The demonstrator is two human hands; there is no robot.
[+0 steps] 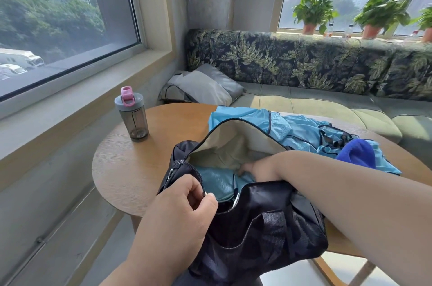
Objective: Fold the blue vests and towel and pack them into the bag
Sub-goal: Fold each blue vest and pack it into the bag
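- Head view: our left hand [187, 204] pinches the bag [257, 234] rim on the bench [131, 169].
- Our right hand [254, 170] sits inside on a folded vest [217, 183]; its grip is hidden.
- Unpacked vests [292, 126] and towel [357, 152] look soft and light; we'd take them by the edges.

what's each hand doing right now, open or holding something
Left hand: pinching the bag at its zipper edge, holding it open.
Right hand: inside the bag on the folded blue vest; grip cannot be told.

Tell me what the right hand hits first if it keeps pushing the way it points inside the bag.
Probably the folded blue vest already in the bag: the right hand points leftward and down at it. Contact may already exist; depth is unclear.
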